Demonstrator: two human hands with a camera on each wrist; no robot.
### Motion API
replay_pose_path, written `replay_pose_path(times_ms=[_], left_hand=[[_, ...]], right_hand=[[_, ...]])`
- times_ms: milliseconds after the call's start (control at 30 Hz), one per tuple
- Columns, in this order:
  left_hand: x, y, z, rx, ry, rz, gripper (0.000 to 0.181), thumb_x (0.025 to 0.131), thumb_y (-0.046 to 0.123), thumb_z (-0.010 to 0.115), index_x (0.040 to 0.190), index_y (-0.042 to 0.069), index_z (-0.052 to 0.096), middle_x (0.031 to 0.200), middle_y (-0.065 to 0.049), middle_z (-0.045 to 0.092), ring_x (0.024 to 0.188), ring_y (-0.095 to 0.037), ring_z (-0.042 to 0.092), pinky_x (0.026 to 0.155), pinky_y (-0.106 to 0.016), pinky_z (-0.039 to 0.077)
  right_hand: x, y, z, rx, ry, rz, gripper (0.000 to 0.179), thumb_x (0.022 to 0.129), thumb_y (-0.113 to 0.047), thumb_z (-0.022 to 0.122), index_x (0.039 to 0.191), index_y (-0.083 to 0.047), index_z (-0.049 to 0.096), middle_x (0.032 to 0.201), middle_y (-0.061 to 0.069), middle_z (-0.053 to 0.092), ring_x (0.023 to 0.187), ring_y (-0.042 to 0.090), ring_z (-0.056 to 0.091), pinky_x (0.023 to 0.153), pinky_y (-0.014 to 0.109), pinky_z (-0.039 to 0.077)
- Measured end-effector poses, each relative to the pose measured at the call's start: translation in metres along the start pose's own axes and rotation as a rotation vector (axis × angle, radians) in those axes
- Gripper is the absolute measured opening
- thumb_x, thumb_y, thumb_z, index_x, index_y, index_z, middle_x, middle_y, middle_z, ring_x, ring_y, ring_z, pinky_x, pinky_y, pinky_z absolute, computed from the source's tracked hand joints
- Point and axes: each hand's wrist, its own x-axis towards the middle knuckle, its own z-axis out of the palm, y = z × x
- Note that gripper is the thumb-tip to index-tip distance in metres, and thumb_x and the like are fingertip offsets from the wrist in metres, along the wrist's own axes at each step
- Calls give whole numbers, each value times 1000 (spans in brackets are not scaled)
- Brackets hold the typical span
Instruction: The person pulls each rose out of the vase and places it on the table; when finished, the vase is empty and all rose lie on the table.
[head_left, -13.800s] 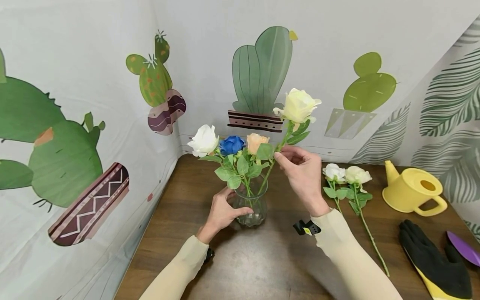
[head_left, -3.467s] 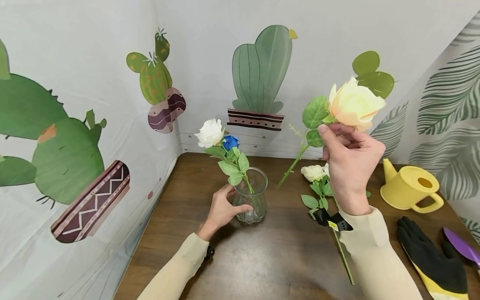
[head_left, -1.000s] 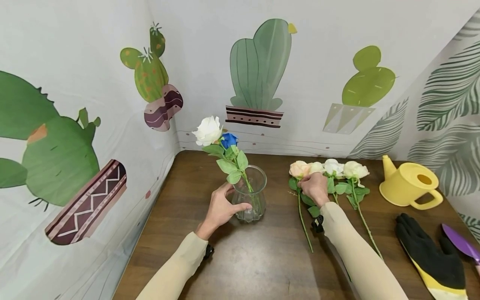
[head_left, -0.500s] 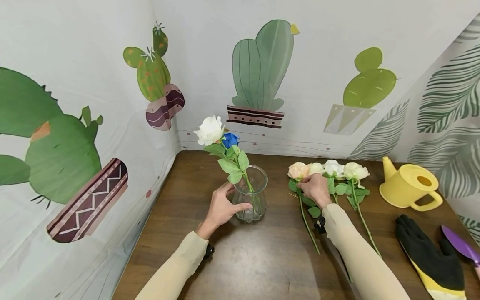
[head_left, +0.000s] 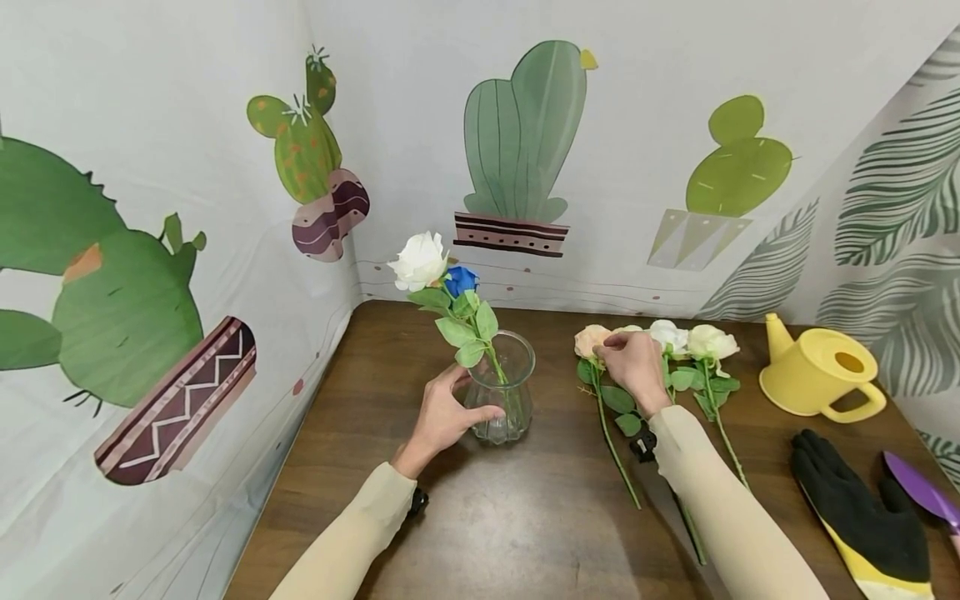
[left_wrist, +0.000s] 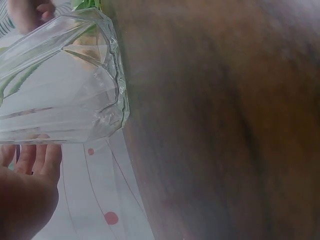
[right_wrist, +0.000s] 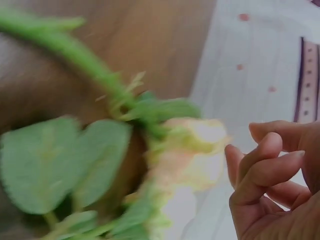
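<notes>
My left hand point(head_left: 442, 412) holds the clear glass vase point(head_left: 517, 408) upright on the table, thumb in front and fingers around its left side. A white rose point(head_left: 418, 261) and a blue rose point(head_left: 461, 281) lean left in the vase. On the table to the right lies a peach rose point(head_left: 590, 341), stem toward me. My right hand point(head_left: 633, 367) hovers beside its bloom, and in the right wrist view its bent fingers hold nothing. It partly covers a pale yellow rose point(head_left: 628, 328). Farther right lie another white rose point(head_left: 667, 335) and a cream rose point(head_left: 711, 342).
A yellow watering can point(head_left: 817, 371) stands at the back right. Nearer me on that side lie a black and yellow glove point(head_left: 862, 508) and a purple trowel point(head_left: 922, 486). A cactus-print cloth point(head_left: 405, 150) hangs behind the wooden table point(head_left: 465, 525).
Earlier the peach rose stood in the vase and my right hand held the pale yellow one; both now lie on the table. My right hand has just let go of the peach rose.
</notes>
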Motion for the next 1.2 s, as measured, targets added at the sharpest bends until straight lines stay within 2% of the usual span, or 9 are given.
replay_pose_path(times_ms=[133, 300, 567, 733, 867, 1067, 1200], left_hand=[[0, -1, 0, 15, 3, 1, 79, 73, 13, 103, 142, -1, 68, 139, -25, 73, 130, -47, 70, 109, -53, 62], [0, -1, 0, 8, 7, 4, 76, 73, 13, 103, 140, 2, 69, 137, -25, 73, 129, -47, 70, 110, -51, 63], [0, -1, 1, 12, 7, -7, 77, 73, 15, 103, 142, 9, 70, 138, -19, 75, 131, -38, 71, 111, -51, 62], [0, 0, 0, 14, 2, -12, 76, 74, 16, 103, 142, 9, 69, 138, -15, 75, 131, -34, 72, 110, -54, 62], [-1, 0, -1, 34, 3, -18, 76, 74, 17, 103, 143, 12, 70, 139, -12, 75, 131, -31, 72, 110, -53, 63], [-1, -2, -1, 45, -4, -22, 77, 76, 19, 102, 145, 14, 69, 142, -10, 75, 132, -30, 72, 110, -50, 63], [-1, -1, -1, 42, -14, -21, 78, 77, 19, 102, 147, 15, 67, 143, -10, 74, 132, -30, 71, 110, -49, 63]], right_hand=[[-5, -24, -7, 51, 49, -58, 23, 98, -19, 79, 108, 1, 84, 97, 22, 83, 87, 38, 77, 65, 29, 54], [-11, -57, -11, 109, 79, -131, 20, 98, -19, 79, 108, -3, 85, 95, 19, 84, 83, 33, 78, 61, 22, 49], [-23, -108, -9, 211, 29, -274, 21, 95, -15, 84, 112, -3, 84, 96, 16, 84, 71, 15, 70, 66, 18, 49], [-25, -133, -4, 253, -27, -368, 23, 94, -15, 86, 114, -4, 84, 95, 14, 84, 65, 13, 65, 55, 18, 47], [-24, -148, 4, 249, -67, -445, 28, 93, -16, 87, 118, -5, 83, 102, 12, 85, 63, 16, 67, 53, 19, 48], [-19, -162, 18, 190, -119, -585, 41, 92, -18, 89, 129, -5, 79, 132, 14, 79, 64, 18, 68, 59, 23, 54], [-15, -167, 26, 171, -146, -625, 44, 93, -17, 88, 133, -2, 77, 136, 14, 78, 66, 16, 68, 62, 24, 56]])
